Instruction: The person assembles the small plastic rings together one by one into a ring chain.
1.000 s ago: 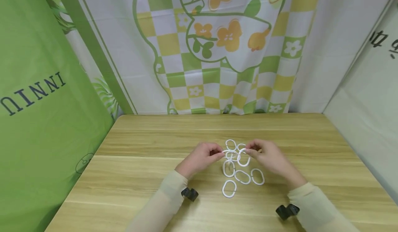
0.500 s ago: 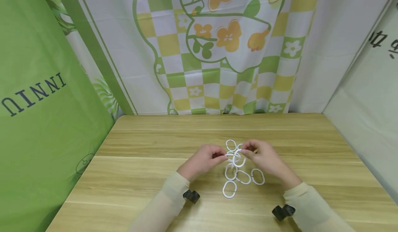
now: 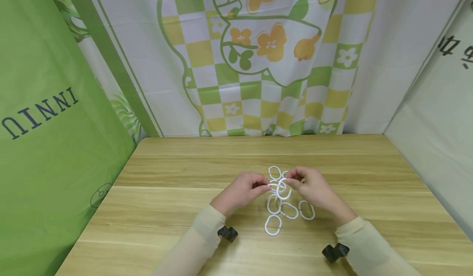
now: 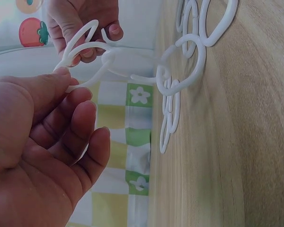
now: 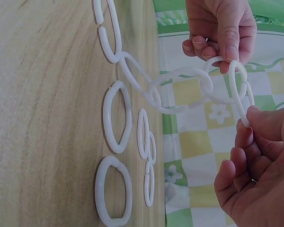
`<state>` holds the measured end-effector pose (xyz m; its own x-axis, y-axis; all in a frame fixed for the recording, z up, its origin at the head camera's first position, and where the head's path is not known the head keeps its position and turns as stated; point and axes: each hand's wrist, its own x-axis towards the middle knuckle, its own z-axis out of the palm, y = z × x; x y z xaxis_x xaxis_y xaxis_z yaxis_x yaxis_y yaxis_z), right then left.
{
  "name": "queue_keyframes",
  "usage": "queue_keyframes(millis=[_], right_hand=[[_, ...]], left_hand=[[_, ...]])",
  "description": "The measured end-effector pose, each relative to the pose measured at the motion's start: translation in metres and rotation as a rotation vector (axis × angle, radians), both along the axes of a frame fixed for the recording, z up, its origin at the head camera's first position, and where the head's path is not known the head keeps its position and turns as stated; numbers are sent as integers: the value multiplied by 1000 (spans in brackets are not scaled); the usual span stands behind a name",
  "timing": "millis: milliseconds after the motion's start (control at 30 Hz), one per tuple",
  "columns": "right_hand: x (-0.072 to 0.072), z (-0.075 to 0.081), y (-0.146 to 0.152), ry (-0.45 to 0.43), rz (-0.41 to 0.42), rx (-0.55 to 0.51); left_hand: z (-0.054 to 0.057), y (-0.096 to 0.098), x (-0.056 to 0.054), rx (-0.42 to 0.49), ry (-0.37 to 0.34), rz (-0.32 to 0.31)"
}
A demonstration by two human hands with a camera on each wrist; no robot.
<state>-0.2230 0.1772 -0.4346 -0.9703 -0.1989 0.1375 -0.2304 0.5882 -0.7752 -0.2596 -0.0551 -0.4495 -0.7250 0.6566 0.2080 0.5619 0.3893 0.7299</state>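
In the head view my left hand pinches one end of a white plastic oval chain link between thumb and index finger. From that link hangs a second link, joined to a third low at the tabletop. My right hand pinches another white oval link, held upright. It crosses the far end of the left hand's link, and the two overlap in both wrist views. Whether the upright link is hooked through the other, I cannot tell.
Several loose white links lie on the wooden table, among them a front one, a right one and a back one. A patterned curtain hangs behind, with green cloth at left.
My right hand has moved left, bringing its link across the link in my left hand. The left hand has shifted slightly right and nearer. Over the last half second both hands hardly move.
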Motion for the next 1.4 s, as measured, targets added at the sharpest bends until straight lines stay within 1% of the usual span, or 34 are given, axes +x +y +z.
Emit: queue_keyframes(millis=[133, 333, 633, 767, 900, 1033, 1100, 1233, 1300, 1400], right_hand=[[0, 0, -1, -13, -1, -9], [1, 1, -2, -13, 2, 1], [0, 1, -3, 1, 10, 2], [-1, -2, -5, -6, 4, 8], [-1, -4, -6, 4, -4, 1], [-1, -4, -6, 2, -31, -15], [-1, -2, -8, -1, -46, -22], [1, 1, -11, -3, -72, -35], [1, 2, -13, 3, -83, -46], [3, 3, -16, 14, -87, -72]], left_hand=[[0, -1, 0, -7, 4, -7], [0, -1, 0, -15, 29, -20], [5, -1, 1, -27, 61, -29], [6, -2, 2, -16, 43, -40], [7, -3, 3, -14, -11, -48], [7, -3, 3, -30, -68, -52], [6, -3, 3, -41, -74, -49], [4, -1, 2, -45, -52, -30], [3, -1, 2, -42, -51, -5], [2, -2, 1, -22, -68, 43]])
